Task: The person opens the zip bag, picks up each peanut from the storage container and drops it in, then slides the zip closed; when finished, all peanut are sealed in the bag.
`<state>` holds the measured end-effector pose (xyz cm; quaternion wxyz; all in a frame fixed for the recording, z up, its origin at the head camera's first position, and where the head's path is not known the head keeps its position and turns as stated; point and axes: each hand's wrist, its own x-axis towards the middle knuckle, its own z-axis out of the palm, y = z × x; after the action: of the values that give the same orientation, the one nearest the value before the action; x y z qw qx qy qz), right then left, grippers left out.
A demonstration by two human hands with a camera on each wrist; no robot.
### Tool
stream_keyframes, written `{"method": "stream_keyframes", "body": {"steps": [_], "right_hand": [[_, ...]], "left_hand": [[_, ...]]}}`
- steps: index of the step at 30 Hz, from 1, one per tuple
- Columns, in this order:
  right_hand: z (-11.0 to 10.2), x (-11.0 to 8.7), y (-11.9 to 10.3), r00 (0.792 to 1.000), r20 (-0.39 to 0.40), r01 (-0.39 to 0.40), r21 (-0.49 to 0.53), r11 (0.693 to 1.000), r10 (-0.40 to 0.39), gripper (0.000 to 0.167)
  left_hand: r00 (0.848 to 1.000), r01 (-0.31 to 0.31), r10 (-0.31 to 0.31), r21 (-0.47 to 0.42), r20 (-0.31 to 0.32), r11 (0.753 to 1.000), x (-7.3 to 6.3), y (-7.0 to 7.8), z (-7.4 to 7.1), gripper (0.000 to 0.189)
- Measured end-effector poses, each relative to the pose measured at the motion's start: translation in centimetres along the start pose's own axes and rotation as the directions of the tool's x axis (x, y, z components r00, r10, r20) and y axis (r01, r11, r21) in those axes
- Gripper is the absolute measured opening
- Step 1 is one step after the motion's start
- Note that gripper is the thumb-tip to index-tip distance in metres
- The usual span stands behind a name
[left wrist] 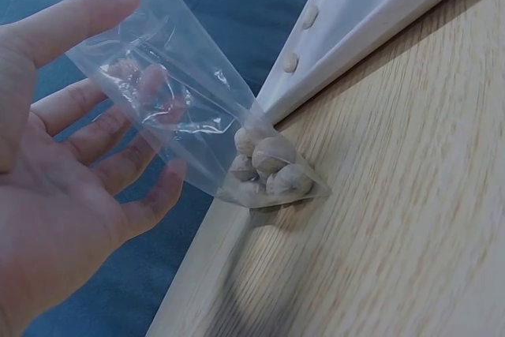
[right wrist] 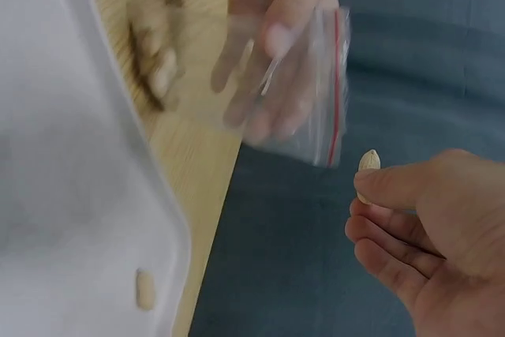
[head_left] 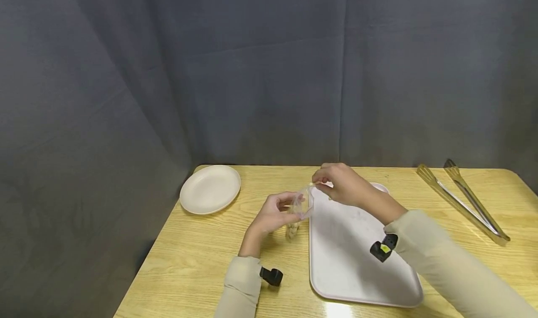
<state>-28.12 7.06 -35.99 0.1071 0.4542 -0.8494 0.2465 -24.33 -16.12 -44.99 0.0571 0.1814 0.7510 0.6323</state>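
Observation:
My left hand (head_left: 273, 213) holds a clear zip bag (left wrist: 181, 61), its thumb on the near side and fingers behind. The bag's mouth, edged with a red strip, faces my right hand in the right wrist view. Several rounded pale nuts (left wrist: 274, 155) lie in its bottom corner, which hangs low over the wood beside the tray. Between thumb and fingertips, my right hand (right wrist: 465, 226) pinches one small pale nut in its shell (right wrist: 368, 167), apart from the bag mouth in the right wrist view. A white tray (head_left: 357, 266) lies under my right forearm.
Near the tray's edge lie loose nuts, one of them a pale oblong nut (right wrist: 144, 290). A white plate (head_left: 210, 189) sits at the table's back left. Metal tongs (head_left: 466, 206) rest spread on the right of the wooden table (head_left: 180, 262). Dark cloth (head_left: 269, 75) hangs behind.

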Motion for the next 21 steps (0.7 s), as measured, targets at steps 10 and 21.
{"method": "stream_keyframes", "body": {"steps": [10, 21], "right_hand": [[0.1, 0.8, -1.7, 0.998, 0.03, 0.06, -0.01, 0.998, -0.06, 0.015], [0.5, 1.1, -2.5, 0.995, 0.066, 0.079, 0.006, 0.997, -0.08, 0.015]], "left_hand": [[0.999, -0.031, 0.03, 0.052, 0.01, 0.998, 0.0, 0.2, -0.2, 0.049], [1.0, -0.023, 0.023, 0.033, 0.02, 0.999, -0.1, 0.3, -0.3, 0.05]]}}
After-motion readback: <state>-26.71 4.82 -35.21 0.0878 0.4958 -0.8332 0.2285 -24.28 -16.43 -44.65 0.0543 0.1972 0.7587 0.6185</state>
